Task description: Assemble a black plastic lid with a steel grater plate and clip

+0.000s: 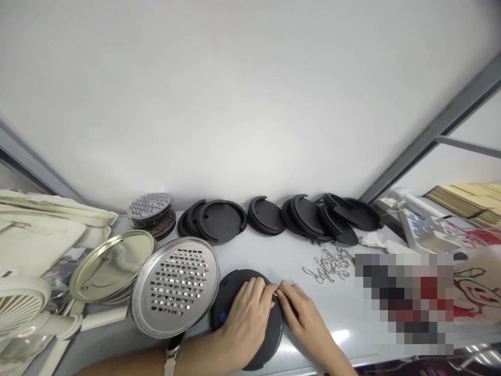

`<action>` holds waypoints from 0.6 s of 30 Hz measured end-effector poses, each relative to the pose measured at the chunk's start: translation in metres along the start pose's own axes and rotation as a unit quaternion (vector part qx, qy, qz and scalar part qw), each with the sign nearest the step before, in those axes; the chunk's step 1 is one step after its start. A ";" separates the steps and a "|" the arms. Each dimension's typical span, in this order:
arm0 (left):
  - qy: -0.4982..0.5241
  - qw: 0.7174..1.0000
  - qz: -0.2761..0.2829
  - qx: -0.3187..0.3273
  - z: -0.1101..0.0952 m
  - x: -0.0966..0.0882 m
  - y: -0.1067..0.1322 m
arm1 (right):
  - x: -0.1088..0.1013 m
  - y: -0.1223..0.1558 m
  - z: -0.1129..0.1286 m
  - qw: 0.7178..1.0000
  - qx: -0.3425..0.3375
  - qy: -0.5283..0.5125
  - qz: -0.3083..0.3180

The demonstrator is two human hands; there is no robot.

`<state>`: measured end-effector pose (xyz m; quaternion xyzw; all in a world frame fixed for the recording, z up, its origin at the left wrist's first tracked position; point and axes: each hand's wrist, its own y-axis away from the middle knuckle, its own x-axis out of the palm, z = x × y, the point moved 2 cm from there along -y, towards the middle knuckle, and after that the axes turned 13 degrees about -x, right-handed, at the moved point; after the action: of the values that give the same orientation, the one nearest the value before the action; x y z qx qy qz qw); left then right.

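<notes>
Fingers of left hand (248, 313) and right hand (303, 313) pinch an apparent metal clip (275, 293) at the black disc's (230, 290) rim, near the counter's (336, 310) front edge.

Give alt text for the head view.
Left hand and right hand meet around a metal piece by the edge of a black disc on a grey table. Perforated metal disc left, rimmed black discs behind, loose metal pieces right.

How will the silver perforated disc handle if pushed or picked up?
The silver perforated disc should stay stiff, being rimmed metal. Its shiny surface suggests it may slide when pushed, though the rows of slots could catch a fingertip. Its round outline means it could roll if stood on edge.
</notes>
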<state>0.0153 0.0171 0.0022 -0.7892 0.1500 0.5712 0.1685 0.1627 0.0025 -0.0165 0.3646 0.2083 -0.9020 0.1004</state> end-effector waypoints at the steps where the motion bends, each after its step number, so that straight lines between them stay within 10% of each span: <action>1: -0.001 1.000 -0.009 0.002 0.001 0.002 0.001 | 0.000 -0.001 0.000 1.000 0.000 0.005 0.002; 18: 0.049 0.998 -0.024 0.014 0.005 0.008 0.003 | 0.004 -0.009 -0.005 1.000 -0.009 0.015 0.014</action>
<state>0.0119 0.0164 -0.0074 -0.8174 0.1467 0.5253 0.1853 0.1603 0.0128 -0.0201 0.3797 0.2128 -0.8932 0.1129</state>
